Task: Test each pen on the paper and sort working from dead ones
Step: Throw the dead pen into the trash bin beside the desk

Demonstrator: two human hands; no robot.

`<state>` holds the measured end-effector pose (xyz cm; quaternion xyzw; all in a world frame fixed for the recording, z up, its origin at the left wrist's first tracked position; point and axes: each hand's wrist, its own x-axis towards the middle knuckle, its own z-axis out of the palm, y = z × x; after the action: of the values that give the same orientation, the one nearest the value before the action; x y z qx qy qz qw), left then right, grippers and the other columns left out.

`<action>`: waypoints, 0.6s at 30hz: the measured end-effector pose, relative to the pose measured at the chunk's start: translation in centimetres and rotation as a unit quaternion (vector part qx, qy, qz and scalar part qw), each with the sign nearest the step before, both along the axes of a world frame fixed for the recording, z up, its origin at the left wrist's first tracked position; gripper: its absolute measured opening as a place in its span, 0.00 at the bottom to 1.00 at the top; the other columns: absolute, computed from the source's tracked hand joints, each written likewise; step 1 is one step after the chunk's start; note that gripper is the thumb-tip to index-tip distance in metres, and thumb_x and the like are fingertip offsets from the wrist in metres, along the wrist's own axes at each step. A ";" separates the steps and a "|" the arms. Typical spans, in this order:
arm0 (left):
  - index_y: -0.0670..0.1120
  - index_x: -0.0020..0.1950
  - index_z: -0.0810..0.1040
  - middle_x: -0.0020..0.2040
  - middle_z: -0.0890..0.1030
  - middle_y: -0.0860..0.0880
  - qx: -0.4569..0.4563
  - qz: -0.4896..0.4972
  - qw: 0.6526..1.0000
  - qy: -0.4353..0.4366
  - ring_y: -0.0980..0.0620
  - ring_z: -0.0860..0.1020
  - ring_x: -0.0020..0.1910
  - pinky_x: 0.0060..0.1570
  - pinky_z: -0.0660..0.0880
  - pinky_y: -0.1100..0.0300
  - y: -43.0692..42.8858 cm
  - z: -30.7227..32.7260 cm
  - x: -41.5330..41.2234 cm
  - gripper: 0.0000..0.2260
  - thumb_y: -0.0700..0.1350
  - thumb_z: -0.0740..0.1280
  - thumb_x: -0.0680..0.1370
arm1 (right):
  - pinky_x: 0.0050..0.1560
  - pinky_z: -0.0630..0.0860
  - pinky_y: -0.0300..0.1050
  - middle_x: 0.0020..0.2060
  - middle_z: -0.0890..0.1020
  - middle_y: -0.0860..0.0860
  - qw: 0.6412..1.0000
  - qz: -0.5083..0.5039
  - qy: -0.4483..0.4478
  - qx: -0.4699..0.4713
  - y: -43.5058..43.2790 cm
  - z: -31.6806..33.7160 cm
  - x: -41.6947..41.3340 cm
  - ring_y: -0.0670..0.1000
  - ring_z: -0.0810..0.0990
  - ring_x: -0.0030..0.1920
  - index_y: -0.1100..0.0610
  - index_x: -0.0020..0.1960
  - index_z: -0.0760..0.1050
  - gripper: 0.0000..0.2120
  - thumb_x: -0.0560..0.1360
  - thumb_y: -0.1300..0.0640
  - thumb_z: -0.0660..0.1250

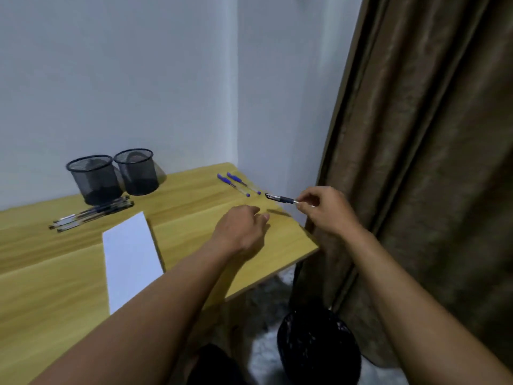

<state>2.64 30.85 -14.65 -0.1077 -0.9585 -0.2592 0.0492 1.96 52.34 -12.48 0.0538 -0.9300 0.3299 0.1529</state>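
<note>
two grips are in view. right grip (323, 208), centre right of the frame: thumb and fingertips pinched on one end of a black pen (279, 198), held roughly level just above the right edge of the bench (188, 232). left grip (244, 226), centre of the frame: fingers loosely curled, holding nothing, low over the bench just left of the held pen; contact cannot be confirmed. two blue pens (238, 184) lie side by side beyond it, near the far corner. paper (130, 254) lies left of centre; no marks are discernible on it. a bundle of black pens (91, 215) lies at centre left, in front of two mesh cups (94, 176); cup contents cannot be confirmed. progress, as a judgement: early. the blue pair may be a sorted group; the held pen and the bundle appear untested.
</note>
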 end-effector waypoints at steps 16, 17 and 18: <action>0.60 0.80 0.41 0.82 0.42 0.49 -0.235 -0.049 0.969 -0.053 0.47 0.41 0.80 0.75 0.40 0.36 5.1 -2.7 -0.4 0.40 0.77 0.40 0.72 | 0.51 0.79 0.48 0.48 0.87 0.54 0.974 -0.151 -0.167 0.032 8.8 -17.8 1.0 0.59 0.83 0.53 0.49 0.48 0.84 0.09 0.72 0.53 0.66; 0.60 0.80 0.41 0.82 0.42 0.49 -0.236 -0.048 0.969 -0.052 0.47 0.41 0.80 0.75 0.40 0.36 5.1 -2.7 -0.5 0.40 0.77 0.40 0.72 | 0.51 0.79 0.49 0.49 0.87 0.54 0.972 -0.149 -0.176 0.040 8.7 -18.9 1.0 0.60 0.83 0.54 0.50 0.49 0.83 0.09 0.72 0.53 0.66; 0.60 0.80 0.41 0.82 0.42 0.49 -0.238 -0.048 0.969 -0.054 0.47 0.41 0.81 0.75 0.41 0.36 5.1 -2.7 -0.5 0.40 0.77 0.39 0.72 | 0.51 0.78 0.48 0.49 0.87 0.54 0.971 -0.148 -0.185 0.044 8.8 -20.1 1.1 0.60 0.82 0.54 0.49 0.49 0.83 0.09 0.72 0.53 0.65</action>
<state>2.12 35.91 -17.37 -0.1475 -0.9877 -0.0314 -0.0423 3.10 61.10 -32.58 -0.1396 -0.9533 0.2667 0.0227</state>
